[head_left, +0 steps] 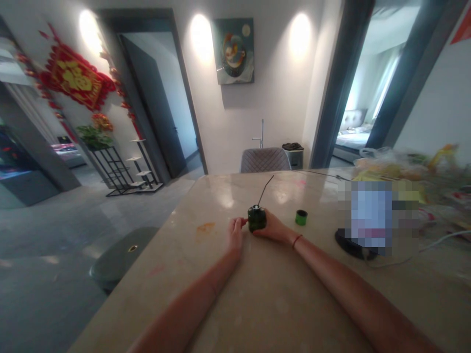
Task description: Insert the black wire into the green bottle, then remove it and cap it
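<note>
A small dark green glass bottle with a pale neck stands on the stone-topped table. From its mouth a thin dark stick rises, tilted to the right. My right hand is closed around the bottle's right side. On the left, my left hand has its fingers drawn together on a small red thing beside the bottle; what it is, I cannot make out. A green roll of tape sits on the table to the right of the bottle.
A blurred-out device on a round black base stands at the right, with a white cable trailing. Behind it are plastic bags. A grey chair is at the far edge, a dark green stool at the left.
</note>
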### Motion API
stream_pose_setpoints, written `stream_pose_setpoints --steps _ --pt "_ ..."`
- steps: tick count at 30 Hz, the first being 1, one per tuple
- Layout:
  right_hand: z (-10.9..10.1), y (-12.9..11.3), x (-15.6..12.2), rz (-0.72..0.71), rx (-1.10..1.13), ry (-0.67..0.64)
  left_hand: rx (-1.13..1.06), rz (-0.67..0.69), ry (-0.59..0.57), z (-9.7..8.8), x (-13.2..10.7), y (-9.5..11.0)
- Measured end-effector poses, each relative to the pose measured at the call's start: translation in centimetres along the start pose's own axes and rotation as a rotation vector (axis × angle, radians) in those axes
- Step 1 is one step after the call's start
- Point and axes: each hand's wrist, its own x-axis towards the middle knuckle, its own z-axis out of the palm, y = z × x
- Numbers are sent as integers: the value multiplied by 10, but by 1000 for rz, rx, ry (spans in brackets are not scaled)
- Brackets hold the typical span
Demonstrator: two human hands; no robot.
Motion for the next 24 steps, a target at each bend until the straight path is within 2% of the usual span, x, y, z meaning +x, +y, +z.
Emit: stream_pose_setpoints --steps 5,9,17,24 --pt "12 -4 -22 65 -77 95 -5 12 3 0 0 1" --pt "14 -9 -27 116 -110 87 -6 20 12 0 1 0" --pt "20 2 -2 140 -235 192 19 11 11 1 1 -4" --pt "20 5 19 226 -251 234 44 5 -4 0 2 -5"
